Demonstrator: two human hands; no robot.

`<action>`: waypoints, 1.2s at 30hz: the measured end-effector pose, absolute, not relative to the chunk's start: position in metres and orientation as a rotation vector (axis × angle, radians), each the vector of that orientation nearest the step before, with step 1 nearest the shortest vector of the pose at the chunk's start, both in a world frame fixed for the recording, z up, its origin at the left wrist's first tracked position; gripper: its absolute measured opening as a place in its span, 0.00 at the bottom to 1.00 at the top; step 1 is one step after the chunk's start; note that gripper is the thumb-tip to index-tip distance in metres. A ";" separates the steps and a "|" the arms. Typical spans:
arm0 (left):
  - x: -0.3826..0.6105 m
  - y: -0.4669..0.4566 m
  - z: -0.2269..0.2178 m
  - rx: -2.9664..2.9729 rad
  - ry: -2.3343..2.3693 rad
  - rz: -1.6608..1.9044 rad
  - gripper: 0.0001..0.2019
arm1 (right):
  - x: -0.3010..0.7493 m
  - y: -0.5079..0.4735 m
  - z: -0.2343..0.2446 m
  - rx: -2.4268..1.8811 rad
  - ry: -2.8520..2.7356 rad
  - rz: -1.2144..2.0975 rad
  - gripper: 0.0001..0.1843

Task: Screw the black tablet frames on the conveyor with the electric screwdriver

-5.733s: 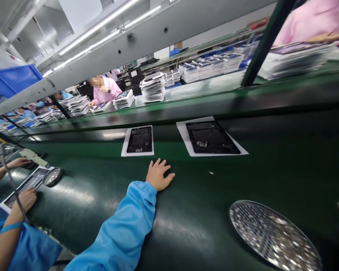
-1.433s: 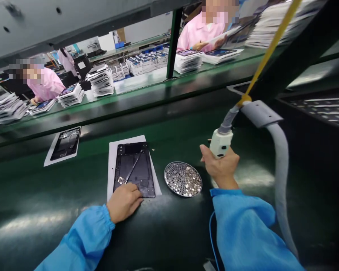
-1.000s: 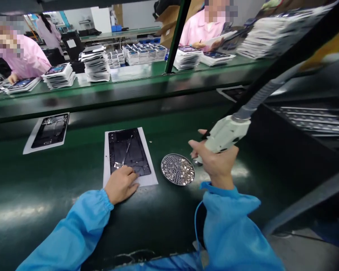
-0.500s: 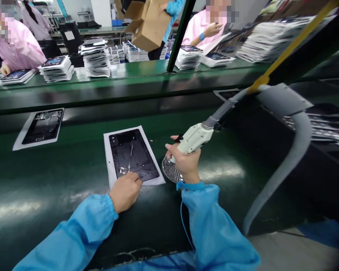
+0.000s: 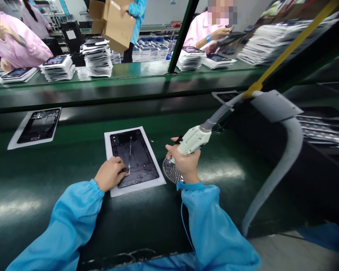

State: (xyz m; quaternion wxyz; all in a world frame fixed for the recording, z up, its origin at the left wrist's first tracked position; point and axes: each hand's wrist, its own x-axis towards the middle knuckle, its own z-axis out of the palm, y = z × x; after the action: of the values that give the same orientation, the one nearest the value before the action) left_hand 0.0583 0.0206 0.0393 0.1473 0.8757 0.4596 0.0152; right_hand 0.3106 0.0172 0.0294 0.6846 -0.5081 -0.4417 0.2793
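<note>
My left hand (image 5: 110, 174) is closed in a pinch over the lower left of a black tablet housing (image 5: 141, 154). Its fingertips are on a small circuit board (image 5: 126, 170), mostly hidden by them. From that board a thin flat cable (image 5: 130, 150) runs up the inside of the housing, which lies on a white sheet (image 5: 155, 183). My right hand (image 5: 188, 163) is wrapped around a white-handled hose tool (image 5: 194, 139), perhaps a hot-air gun. The tool's round, perforated metal head (image 5: 171, 171) is low beside the sheet's right edge.
A grey hose (image 5: 288, 162) curves down at right from a grey bracket (image 5: 277, 105). Another tablet housing (image 5: 41, 126) lies on paper at left. Stacks of tablets and paper (image 5: 97, 58) line the raised shelf beyond. Co-workers in pink and a person holding a cardboard box (image 5: 120, 26) are behind.
My left hand has moved up and left from the housing's lower edge onto the small circuit board. My right hand stays on the tool. The carried box has shifted left.
</note>
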 end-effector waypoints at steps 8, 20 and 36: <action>0.056 0.024 0.033 2.493 1.258 0.191 0.06 | 0.310 0.016 0.030 -1.169 -1.003 0.643 0.14; 0.061 0.020 0.032 2.411 1.200 0.360 0.06 | 0.309 0.012 0.036 -1.164 -0.990 0.580 0.15; 0.095 -0.012 0.026 2.201 1.439 0.200 0.08 | 0.310 -0.001 0.047 -1.032 -1.060 0.490 0.14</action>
State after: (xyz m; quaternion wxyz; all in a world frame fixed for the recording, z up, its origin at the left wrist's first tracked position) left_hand 0.0953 -0.0120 0.0264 0.2496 0.8082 0.5283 0.0735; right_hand 0.3102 -0.0014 0.0475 0.7115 -0.4654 -0.4779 0.2209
